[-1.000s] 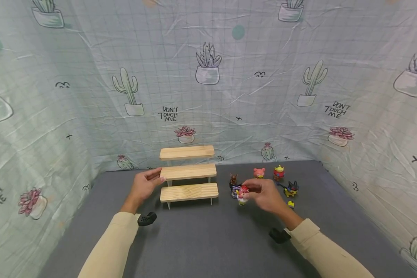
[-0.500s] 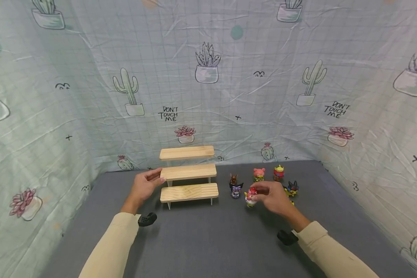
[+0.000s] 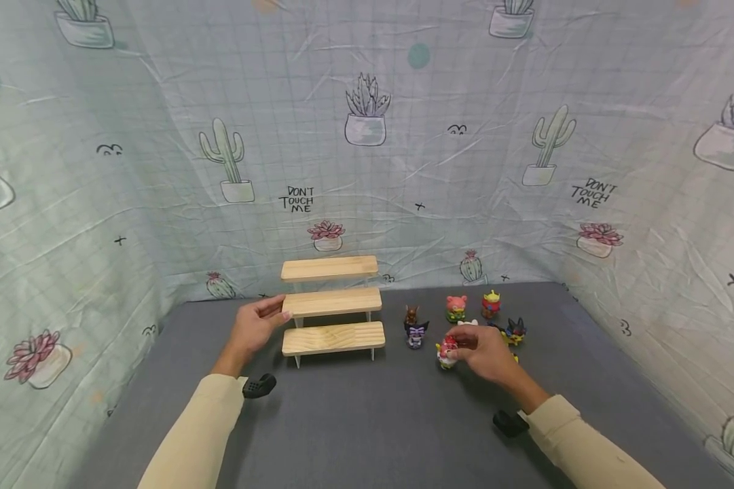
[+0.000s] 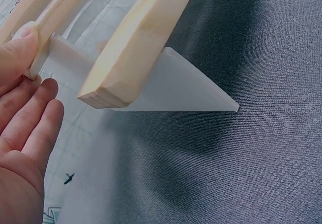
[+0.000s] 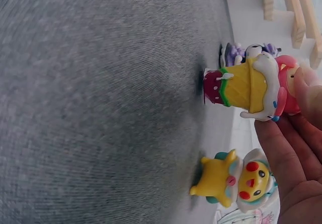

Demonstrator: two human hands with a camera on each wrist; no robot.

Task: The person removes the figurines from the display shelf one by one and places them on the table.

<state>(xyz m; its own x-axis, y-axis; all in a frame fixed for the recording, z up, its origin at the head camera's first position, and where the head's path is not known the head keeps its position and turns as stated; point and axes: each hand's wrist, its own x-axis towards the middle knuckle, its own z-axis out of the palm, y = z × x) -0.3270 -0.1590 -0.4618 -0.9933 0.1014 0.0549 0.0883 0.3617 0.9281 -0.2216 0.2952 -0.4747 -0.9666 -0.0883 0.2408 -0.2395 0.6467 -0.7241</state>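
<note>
My left hand (image 3: pixel 259 333) pinches the left end of the middle board of a three-step wooden display stand (image 3: pixel 333 337); in the left wrist view, thumb and forefinger are on the board's end and the other fingers extend below it. The stand's clear side leg (image 4: pixel 186 85) meets the grey cloth. My right hand (image 3: pixel 484 350) holds a toy figurine (image 5: pixel 249 85) by its pink head. Its body looks like a yellow ice-cream cone with white drips and a dark red base, right at the cloth. Beside it stands a yellow figurine (image 5: pixel 216 178) with red cheeks.
Left of the right hand stand a purple-and-black figurine (image 3: pixel 415 334) and a brown one (image 3: pixel 411 314). Behind are a pink figurine (image 3: pixel 455 308) and a green-headed one (image 3: pixel 491 303); a black-and-yellow one (image 3: pixel 515 331) is to the right. Printed cloth (image 3: pixel 367 176) walls the back and sides.
The right hand has moved right and slightly toward me with the cone figurine, away from the purple-and-black one. A white top now shows behind that hand. The left hand stays still.
</note>
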